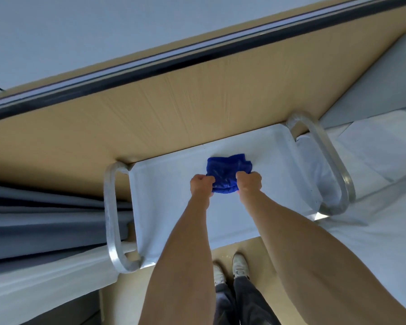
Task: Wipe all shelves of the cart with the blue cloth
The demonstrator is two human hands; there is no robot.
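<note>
Both hands (202,186) (249,184) and the bunched blue cloth (227,172) take the middle of the cart's top shelf (164,184). Bare shelf lies open toward both ends, each fenced by a metal handle loop (111,216) (324,160). The near edge stands unguarded.

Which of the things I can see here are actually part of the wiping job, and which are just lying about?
Part of the job:
- crumpled blue cloth, gripped by left hand and right hand
- white cart top shelf with silver loop handles

Just there:
- white bedding
- grey curtain
- tan floor
</note>
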